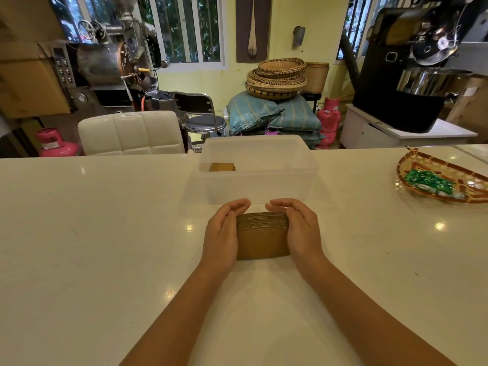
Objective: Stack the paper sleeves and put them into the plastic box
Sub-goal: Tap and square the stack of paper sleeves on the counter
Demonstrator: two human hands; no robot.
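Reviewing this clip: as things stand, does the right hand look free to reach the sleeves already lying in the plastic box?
Probably not yet. The right hand and left hand are pressed against the sides of the sleeve stack on the table. The path itself looks free: the plastic box is lidless, with the earlier sleeves inside.

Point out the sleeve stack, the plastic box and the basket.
sleeve stack (262, 240): head view, front face between the hands.
plastic box (257, 191): head view, near wall.
basket (433, 161): head view, far rim.
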